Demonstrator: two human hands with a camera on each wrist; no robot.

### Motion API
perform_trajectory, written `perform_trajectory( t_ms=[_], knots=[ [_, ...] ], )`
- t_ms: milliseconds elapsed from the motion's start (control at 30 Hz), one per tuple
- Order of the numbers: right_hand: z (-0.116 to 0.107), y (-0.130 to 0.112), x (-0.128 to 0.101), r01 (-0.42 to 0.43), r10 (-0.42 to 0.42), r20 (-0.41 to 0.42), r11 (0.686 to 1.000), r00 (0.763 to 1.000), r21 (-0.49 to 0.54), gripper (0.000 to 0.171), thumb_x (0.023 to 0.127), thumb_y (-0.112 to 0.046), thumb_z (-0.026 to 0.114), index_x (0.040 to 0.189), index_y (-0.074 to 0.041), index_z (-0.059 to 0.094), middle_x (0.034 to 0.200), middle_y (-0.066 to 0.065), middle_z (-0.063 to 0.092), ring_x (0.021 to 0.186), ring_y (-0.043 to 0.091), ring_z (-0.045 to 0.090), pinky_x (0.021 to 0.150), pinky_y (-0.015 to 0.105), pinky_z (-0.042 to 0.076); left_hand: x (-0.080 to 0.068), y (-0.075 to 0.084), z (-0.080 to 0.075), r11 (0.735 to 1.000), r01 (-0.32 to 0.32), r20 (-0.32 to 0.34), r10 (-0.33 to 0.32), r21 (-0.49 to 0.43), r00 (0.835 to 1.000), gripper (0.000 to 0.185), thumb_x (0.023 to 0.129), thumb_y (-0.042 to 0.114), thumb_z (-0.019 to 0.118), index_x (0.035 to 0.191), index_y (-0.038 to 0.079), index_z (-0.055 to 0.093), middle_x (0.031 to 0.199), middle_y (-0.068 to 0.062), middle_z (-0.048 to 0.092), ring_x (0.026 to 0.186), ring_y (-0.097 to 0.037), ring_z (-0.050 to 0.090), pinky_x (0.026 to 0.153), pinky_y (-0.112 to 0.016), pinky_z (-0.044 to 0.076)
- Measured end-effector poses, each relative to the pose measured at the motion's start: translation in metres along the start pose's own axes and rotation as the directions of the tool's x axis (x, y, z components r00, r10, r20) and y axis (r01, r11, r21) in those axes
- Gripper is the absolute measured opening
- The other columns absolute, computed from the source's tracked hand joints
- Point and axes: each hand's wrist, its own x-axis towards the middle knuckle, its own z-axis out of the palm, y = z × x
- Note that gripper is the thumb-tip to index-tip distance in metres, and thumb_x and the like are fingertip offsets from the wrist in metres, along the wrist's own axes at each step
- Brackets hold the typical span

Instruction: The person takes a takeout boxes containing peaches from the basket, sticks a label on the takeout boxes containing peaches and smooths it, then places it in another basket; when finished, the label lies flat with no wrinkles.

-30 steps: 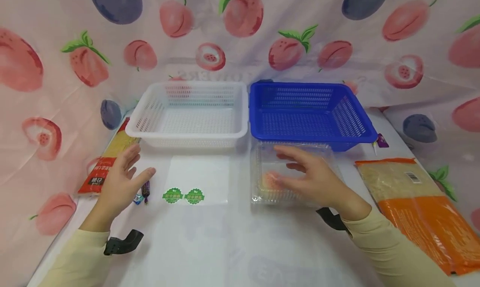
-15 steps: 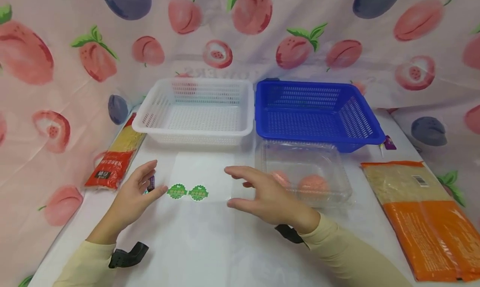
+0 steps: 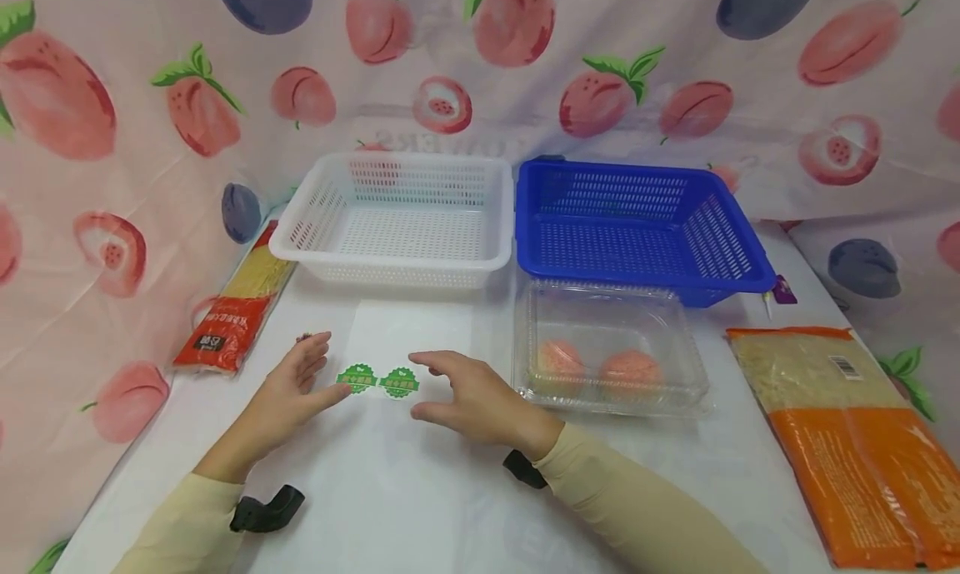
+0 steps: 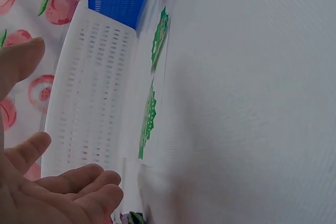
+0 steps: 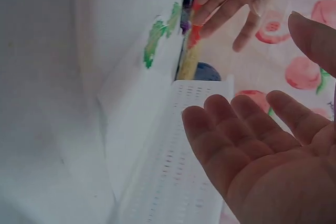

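Note:
Two green scalloped round stickers, the left one (image 3: 358, 376) and the right one (image 3: 400, 382), lie side by side at the near edge of a white sheet (image 3: 412, 328) on the table. My left hand (image 3: 283, 395) hovers just left of them, fingers relaxed, its thumb tip overlapping the left sticker in the head view. My right hand (image 3: 480, 401) is close to the right sticker from the other side, thumb and fingers spread apart. Both palms, seen in the wrist views as the left hand (image 4: 63, 195) and the right hand (image 5: 273, 161), hold nothing.
Behind stand a white basket (image 3: 405, 262) and a blue basket (image 3: 637, 274). A clear lidded plastic box (image 3: 615, 307) with two round pinkish things sits right of my right hand. A red-and-yellow packet (image 3: 232, 324) lies left, an orange packet (image 3: 862, 466) right.
My right hand has moved left, from over the clear box to beside the stickers. My left hand has shifted a little right and nearer to them. The head view has turned slightly.

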Motion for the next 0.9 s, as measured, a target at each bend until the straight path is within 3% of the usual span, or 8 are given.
perform_trajectory(
  t_ms=[400,700,800,900],
  knots=[
    [0.016,0.012,0.015,-0.131,0.131,0.057,0.991,0.99,-0.002,0.063,0.091,-0.029,0.075,0.147,-0.012,0.051,0.145,0.003,0.053,0.126,0.024,0.054,0.105,0.038,0.043,0.006,-0.004,0.003,0.997,0.059,0.047,-0.061,0.049,0.997,0.083,0.09,0.032,0.076,0.152,0.0,0.031,0.153,-0.03,0.034,0.14,-0.047,0.032,0.11,-0.058,0.031],
    [0.02,0.02,0.02,-0.197,0.202,0.055,0.977,0.978,-0.085,0.064,0.09,-0.03,0.076,0.145,-0.008,0.052,0.139,0.009,0.058,0.124,0.022,0.055,0.106,0.036,0.042,0.011,-0.004,0.001,0.996,0.071,0.075,-0.074,0.049,0.994,0.082,0.091,0.034,0.075,0.153,0.004,0.032,0.153,-0.028,0.035,0.137,-0.046,0.039,0.104,-0.057,0.041],
    [0.019,0.02,0.02,-0.197,0.203,0.061,0.976,0.977,-0.093,0.064,0.09,-0.029,0.075,0.145,-0.007,0.051,0.14,0.009,0.057,0.127,0.023,0.054,0.108,0.036,0.04,0.013,-0.005,0.001,0.995,0.079,0.054,-0.082,0.053,0.995,0.079,0.091,0.034,0.075,0.153,0.006,0.035,0.149,-0.026,0.04,0.131,-0.042,0.045,0.099,-0.053,0.048],
    [0.019,0.02,0.02,-0.192,0.198,0.063,0.977,0.978,-0.096,0.064,0.09,-0.028,0.075,0.145,-0.006,0.051,0.142,0.009,0.056,0.129,0.023,0.052,0.109,0.035,0.039,0.014,-0.004,0.003,0.996,0.077,0.041,-0.079,0.038,0.996,0.074,0.091,0.031,0.076,0.151,0.006,0.04,0.148,-0.024,0.042,0.113,-0.035,0.052,0.087,-0.042,0.052]
  ],
)
